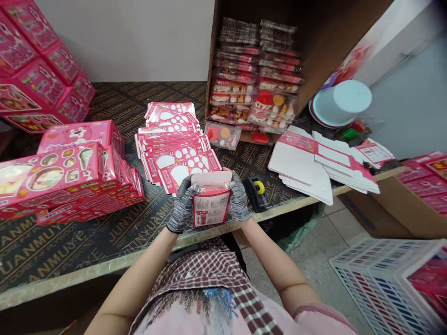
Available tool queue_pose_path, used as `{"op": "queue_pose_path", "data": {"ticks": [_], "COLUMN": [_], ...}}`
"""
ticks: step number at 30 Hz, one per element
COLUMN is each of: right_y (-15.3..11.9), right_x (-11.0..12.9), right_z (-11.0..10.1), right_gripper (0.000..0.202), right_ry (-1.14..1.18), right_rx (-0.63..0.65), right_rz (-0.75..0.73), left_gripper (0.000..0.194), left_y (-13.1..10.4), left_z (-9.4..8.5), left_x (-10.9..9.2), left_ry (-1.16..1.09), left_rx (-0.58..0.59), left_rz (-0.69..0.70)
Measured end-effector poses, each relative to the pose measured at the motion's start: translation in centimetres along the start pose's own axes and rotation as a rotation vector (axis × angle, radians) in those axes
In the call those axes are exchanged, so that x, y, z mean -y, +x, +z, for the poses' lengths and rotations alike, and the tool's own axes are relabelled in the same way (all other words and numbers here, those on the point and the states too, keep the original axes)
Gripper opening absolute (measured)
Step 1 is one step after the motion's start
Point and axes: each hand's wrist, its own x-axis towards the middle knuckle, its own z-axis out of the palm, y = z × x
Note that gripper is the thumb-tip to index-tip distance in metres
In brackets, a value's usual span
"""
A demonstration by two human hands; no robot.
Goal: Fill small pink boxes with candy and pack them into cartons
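Note:
Both hands wear grey knit gloves and hold one small pink box (pixel 211 209) between them at the table's front edge. Its flap stands up on top, and a printed white label faces me. My left hand (pixel 183 203) grips the box's left side, with fingers bent at its upper corner. Around the right side my right hand (pixel 239 197) is closed. Just behind the box lies a fanned stack of pink cards (pixel 178 144) with white cut-out shapes. A black tape dispenser (pixel 258 194) with a yellow core sits right of my right hand.
Pink boxes (pixel 73 172) are piled at the left, with a taller stack (pixel 38 70) behind. A large carton (pixel 213 60) holds clear packets (pixel 239 88). Flat white-and-pink box blanks (pixel 296 158) lie at the right, near a pale blue tub (pixel 352 97). A white crate (pixel 377 274) stands below.

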Motion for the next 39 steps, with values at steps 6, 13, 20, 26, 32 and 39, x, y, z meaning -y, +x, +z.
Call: {"op": "queue_pose_path", "data": {"ticks": [6, 13, 20, 26, 32, 39], "right_y": [-0.5, -1.6, 0.5, 0.0, -2.0, -3.5], "right_x": [1.2, 2.1, 3.7, 2.5, 1.6, -4.8], "right_z": [-0.8, -1.7, -3.0, -3.7, -6.7, -18.4], "right_gripper": [0.025, 0.018, 0.018, 0.018, 0.025, 0.028], "right_ry": [0.415, 0.106, -0.021, -0.013, -0.225, -0.716], "right_rx": [0.051, 0.032, 0.117, 0.242, 0.190, -0.451], "right_rz": [0.035, -0.122, -0.105, -0.233, -0.464, -0.047], "left_gripper": [0.026, 0.027, 0.022, 0.011, 0.030, 0.050], "left_y": [-0.5, 0.2, 0.0, -0.9, -0.4, 1.1], "left_z": [-1.9, -2.3, -1.9, -2.9, 0.2, 0.6], "left_x": [-5.7, -7.3, -7.7, -7.0, -6.9, -6.2], "left_ry": [0.081, 0.271, 0.349, 0.630, 0.882, 0.967], "left_rx": [0.177, 0.212, 0.259, 0.324, 0.455, 0.437], "left_rz": [0.121, 0.087, 0.198, 0.621, 0.768, 0.886]}}
